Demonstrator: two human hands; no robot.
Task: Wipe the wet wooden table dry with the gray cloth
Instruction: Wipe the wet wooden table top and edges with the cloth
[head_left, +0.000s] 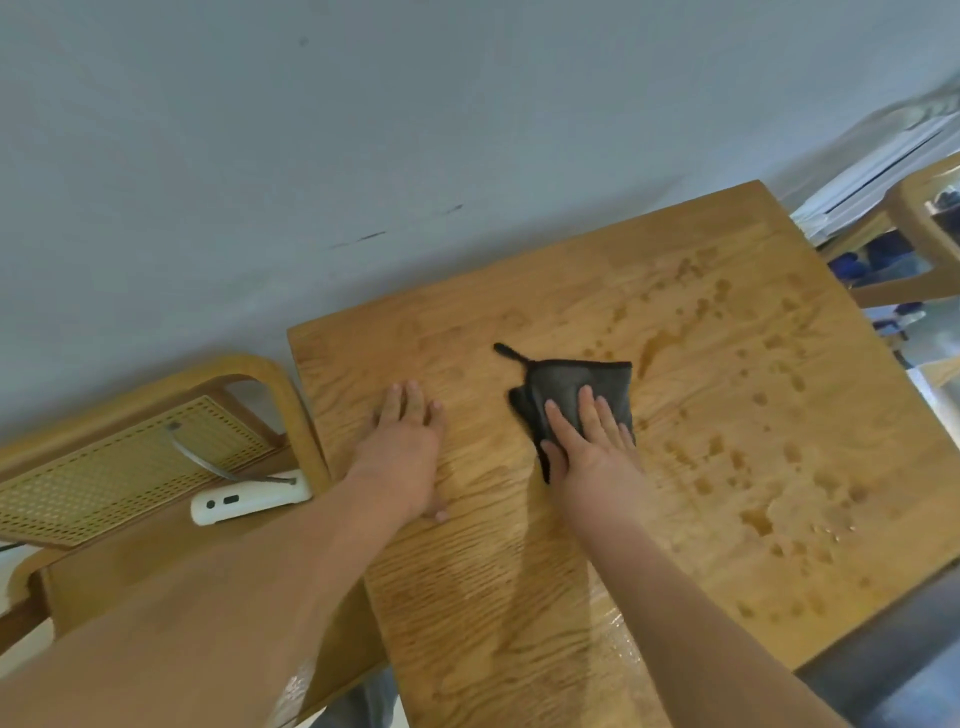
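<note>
Right hand (587, 447) presses gray cloth (571, 379) mid table (727, 467); near edge seemingly wet.

place: home dining rm | evid: wood table (467, 322) w/ cane chair (119, 467), plain wall (363, 130)

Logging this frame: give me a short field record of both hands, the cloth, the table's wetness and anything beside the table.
left hand: flat on the wooden table, holding nothing
right hand: fingers straight, pressing the gray cloth
cloth position: mid-table, folded
water droplets: mostly right of the cloth
beside table: wooden chair, white device on its seat
</note>
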